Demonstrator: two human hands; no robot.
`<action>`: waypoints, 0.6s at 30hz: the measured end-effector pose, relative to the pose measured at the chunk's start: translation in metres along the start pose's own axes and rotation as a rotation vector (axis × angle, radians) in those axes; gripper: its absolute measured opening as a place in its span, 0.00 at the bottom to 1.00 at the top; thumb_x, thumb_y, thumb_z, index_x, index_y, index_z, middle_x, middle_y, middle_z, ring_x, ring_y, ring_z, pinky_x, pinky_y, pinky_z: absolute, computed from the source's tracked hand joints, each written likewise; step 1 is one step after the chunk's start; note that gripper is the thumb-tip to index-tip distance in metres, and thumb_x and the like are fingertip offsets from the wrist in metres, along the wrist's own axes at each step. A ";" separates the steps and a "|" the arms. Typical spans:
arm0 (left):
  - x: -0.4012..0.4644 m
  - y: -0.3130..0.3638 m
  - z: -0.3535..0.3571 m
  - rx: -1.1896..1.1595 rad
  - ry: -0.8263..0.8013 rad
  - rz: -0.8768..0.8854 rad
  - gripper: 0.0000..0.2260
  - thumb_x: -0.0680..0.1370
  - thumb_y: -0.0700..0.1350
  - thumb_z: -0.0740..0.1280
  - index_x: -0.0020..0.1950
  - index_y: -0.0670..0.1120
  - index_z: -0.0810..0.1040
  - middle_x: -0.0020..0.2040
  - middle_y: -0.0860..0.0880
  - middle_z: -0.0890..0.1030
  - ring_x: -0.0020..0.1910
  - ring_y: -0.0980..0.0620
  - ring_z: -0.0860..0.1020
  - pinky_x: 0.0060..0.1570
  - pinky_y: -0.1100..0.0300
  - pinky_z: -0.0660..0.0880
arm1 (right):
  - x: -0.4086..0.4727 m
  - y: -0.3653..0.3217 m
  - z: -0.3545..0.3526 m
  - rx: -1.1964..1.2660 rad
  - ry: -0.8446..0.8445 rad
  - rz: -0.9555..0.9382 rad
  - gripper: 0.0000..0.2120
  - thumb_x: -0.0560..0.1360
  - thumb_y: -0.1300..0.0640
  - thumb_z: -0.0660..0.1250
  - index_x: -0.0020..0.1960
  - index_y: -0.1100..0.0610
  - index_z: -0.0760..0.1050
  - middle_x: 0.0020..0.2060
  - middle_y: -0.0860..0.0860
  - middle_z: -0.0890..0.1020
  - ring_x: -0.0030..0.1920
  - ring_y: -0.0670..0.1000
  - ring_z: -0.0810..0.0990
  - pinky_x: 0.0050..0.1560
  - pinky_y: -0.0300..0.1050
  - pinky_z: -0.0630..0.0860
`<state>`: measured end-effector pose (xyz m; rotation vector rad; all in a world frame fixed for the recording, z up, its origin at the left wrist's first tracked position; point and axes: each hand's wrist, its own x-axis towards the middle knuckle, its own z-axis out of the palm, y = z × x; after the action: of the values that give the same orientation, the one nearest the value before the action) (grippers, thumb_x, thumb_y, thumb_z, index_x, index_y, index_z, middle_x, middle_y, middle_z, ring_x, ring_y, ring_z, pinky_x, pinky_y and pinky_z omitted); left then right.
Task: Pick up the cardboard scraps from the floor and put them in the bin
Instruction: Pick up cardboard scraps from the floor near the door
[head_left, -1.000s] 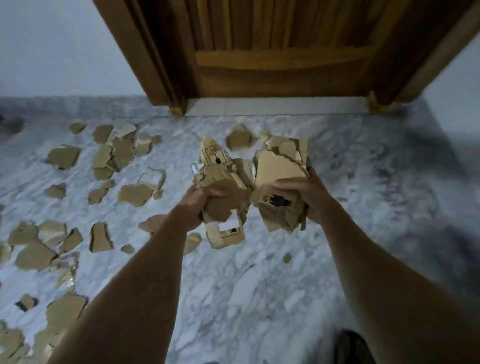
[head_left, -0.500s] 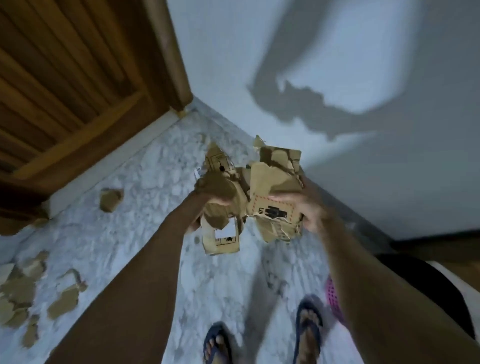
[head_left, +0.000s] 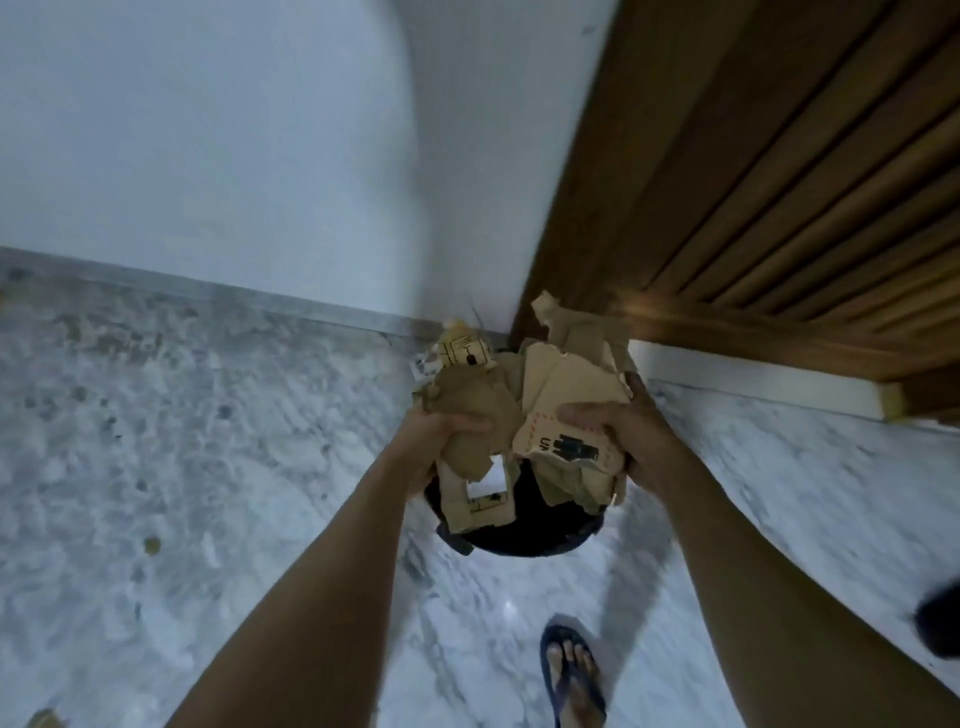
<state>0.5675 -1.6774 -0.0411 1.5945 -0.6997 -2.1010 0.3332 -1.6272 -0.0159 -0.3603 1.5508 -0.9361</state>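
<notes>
I hold a bundle of cardboard scraps between both hands, just above the dark bin that stands on the marble floor near the corner by the wooden door. My left hand grips the left side with curled fingers, and my right hand grips the right side the same way. The pieces look light and stiff, but loose, so I think small ones can slip out. Pressing from both sides seems the best hold. A small scrap lies on the floor at the left.
</notes>
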 end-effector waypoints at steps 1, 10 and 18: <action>0.011 -0.010 0.016 0.006 0.004 0.013 0.24 0.66 0.32 0.78 0.62 0.41 0.80 0.57 0.40 0.85 0.54 0.39 0.84 0.45 0.51 0.82 | 0.008 0.009 -0.017 0.022 0.013 0.000 0.42 0.57 0.66 0.83 0.67 0.52 0.72 0.56 0.56 0.84 0.54 0.60 0.85 0.49 0.61 0.83; 0.076 -0.065 0.031 0.231 0.212 0.093 0.31 0.70 0.37 0.78 0.70 0.44 0.71 0.62 0.41 0.80 0.53 0.45 0.82 0.44 0.55 0.82 | 0.074 0.084 -0.035 -0.020 -0.008 0.089 0.39 0.65 0.65 0.79 0.70 0.49 0.64 0.61 0.52 0.78 0.56 0.56 0.81 0.55 0.57 0.81; 0.090 -0.099 0.011 0.685 0.033 -0.145 0.25 0.71 0.55 0.77 0.68 0.53 0.80 0.62 0.47 0.81 0.62 0.45 0.79 0.69 0.48 0.73 | 0.079 0.108 -0.036 -0.278 -0.070 0.185 0.46 0.74 0.63 0.74 0.82 0.50 0.49 0.77 0.54 0.63 0.72 0.58 0.68 0.64 0.51 0.70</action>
<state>0.5317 -1.6512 -0.1673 2.0622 -1.4420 -2.0400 0.3122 -1.6026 -0.1506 -0.4330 1.6222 -0.5599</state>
